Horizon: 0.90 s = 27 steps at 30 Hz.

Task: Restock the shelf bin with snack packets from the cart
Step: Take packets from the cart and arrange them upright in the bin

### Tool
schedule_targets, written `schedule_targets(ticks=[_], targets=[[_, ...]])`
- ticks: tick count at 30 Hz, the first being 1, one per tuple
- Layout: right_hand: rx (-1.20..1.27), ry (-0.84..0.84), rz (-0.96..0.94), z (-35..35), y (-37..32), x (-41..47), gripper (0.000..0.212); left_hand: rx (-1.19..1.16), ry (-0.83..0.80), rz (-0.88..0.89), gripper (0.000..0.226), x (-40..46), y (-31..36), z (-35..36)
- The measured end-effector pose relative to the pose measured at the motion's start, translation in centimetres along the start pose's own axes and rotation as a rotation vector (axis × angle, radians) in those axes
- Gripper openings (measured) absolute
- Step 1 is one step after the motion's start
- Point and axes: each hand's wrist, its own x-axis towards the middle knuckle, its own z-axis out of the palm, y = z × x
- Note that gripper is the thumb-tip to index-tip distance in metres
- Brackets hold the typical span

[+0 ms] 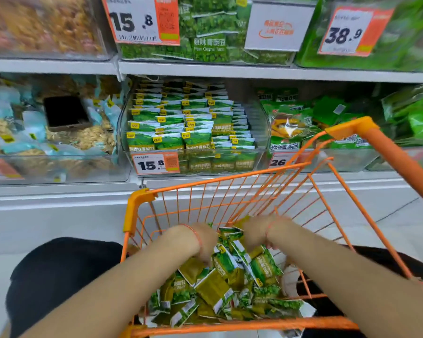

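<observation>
Facing shelving, the clear shelf bin (pixel 259 132) is sitting nearly full while both hands, left hand (pixel 200 240) and right hand (pixel 257 235), are gripping green pea snack packets (pixel 230 284) inside the orange cart (pixel 142 198), many remaining.

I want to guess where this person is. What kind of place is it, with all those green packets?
Most likely a shop's snack aisle. Clear shelf bins hold rows of green pea packets, price tags hang on the bin fronts, and an orange wire cart stands before the shelves.
</observation>
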Motion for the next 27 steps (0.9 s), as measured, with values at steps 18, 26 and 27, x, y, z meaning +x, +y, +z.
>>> schedule_targets(ticks=[18,26,27], targets=[[0.019,0.245,-0.1,4.2,1.9,4.9,0.039,-0.221,0.121,0.126,0.024,5.7,-0.2,2.4],[1.134,0.262,-0.111,-0.3,3.0,-0.1,0.025,-0.795,0.255,0.14,0.017,-1.0,-3.5,-2.6],[1.216,0.321,-0.116,-0.4,2.8,-0.4,0.024,-0.927,0.278,0.146,0.016,-1.8,-3.9,-2.7]])
